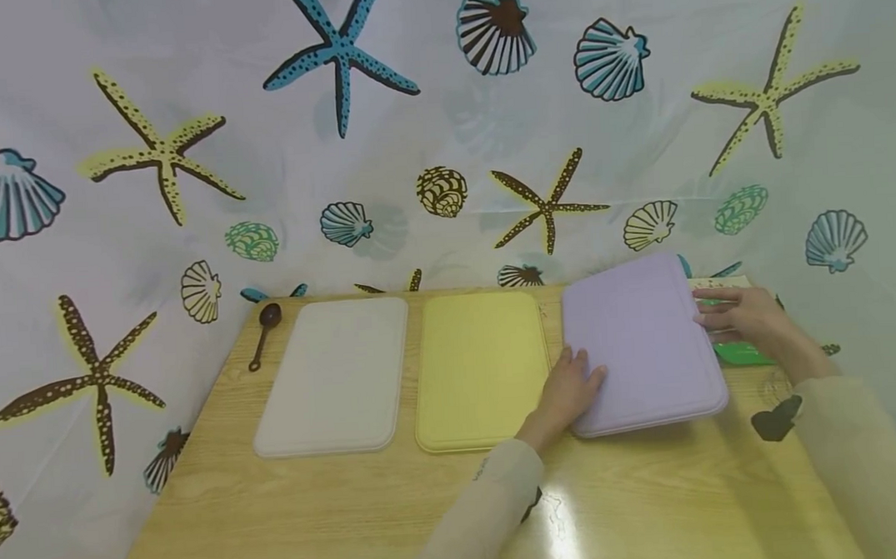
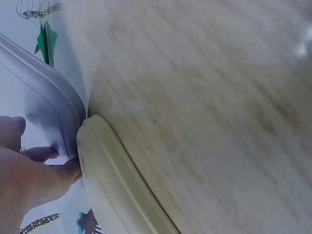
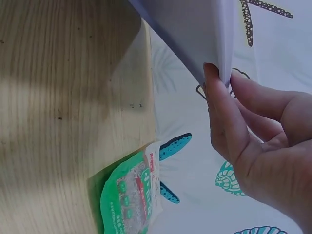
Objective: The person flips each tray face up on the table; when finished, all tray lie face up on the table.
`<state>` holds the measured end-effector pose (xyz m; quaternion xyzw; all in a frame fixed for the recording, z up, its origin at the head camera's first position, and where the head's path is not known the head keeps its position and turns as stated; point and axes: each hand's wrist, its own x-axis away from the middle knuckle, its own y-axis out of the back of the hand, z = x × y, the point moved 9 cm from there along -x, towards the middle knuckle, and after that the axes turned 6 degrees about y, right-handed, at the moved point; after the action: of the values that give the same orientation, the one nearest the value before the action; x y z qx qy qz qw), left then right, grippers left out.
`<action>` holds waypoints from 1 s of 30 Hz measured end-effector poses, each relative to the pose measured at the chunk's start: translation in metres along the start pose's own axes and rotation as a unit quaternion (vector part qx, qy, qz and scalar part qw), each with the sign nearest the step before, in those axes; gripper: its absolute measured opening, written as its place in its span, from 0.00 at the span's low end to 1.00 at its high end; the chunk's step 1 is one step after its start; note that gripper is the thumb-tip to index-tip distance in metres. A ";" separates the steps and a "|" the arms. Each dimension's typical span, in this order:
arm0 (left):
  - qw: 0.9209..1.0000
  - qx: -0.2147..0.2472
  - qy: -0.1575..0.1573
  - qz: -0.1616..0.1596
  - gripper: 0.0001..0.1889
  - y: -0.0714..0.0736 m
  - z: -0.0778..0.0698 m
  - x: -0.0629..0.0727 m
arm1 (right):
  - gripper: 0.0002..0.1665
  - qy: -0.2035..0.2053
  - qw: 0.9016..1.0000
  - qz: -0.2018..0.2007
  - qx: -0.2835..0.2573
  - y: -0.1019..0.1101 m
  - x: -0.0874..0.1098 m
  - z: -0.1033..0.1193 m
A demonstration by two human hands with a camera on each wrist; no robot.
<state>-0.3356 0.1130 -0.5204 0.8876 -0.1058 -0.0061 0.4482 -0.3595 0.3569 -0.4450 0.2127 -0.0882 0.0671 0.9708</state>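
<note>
I see 3 rectangular boards with rounded corners in a row on the far part of the desk (image 1: 316, 519): a white board (image 1: 332, 376), a yellow board (image 1: 482, 370) in the middle and a lavender board (image 1: 639, 346) on the right. The lavender board is tilted, right side raised and left edge low, just beside the yellow one. On my right wrist view, the person's right hand (image 3: 268, 165) is nearly closed, pinching the raised edge between thumb and fingers. The left hand (image 1: 569, 387) is loosely spread, fingers fairly straight and touching the lavender board by its left edge. Right of that board I make out a green packet (image 3: 129, 195), partly hidden from my head view. A dark spoon (image 1: 269, 316) lies left of the white board. Behind everything hangs a cloth (image 1: 412, 148) printed with starfish and shells.
</note>
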 end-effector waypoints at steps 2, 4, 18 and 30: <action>1.000 0.000 -0.003 0.013 0.32 -0.001 0.001 0.001 | 0.40 -0.006 1.000 0.010 -0.003 -0.002 0.000 0.002; 1.000 0.002 -0.007 0.029 0.33 0.000 0.000 0.002 | 0.41 -0.002 1.000 0.020 0.000 -0.004 0.000 0.007; 0.988 0.027 -0.053 0.142 0.51 -0.002 -0.007 0.042 | 0.41 -0.003 0.999 0.033 0.033 -0.008 0.001 0.033; 0.991 0.019 -0.050 0.124 0.54 -0.008 -0.007 0.050 | 0.41 0.013 0.998 0.042 0.036 -0.011 0.004 0.048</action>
<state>-0.2850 0.1133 -0.5189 0.8745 -0.2371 0.0070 0.4230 -0.3602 0.3265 -0.4055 0.2432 -0.0818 0.1133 0.9598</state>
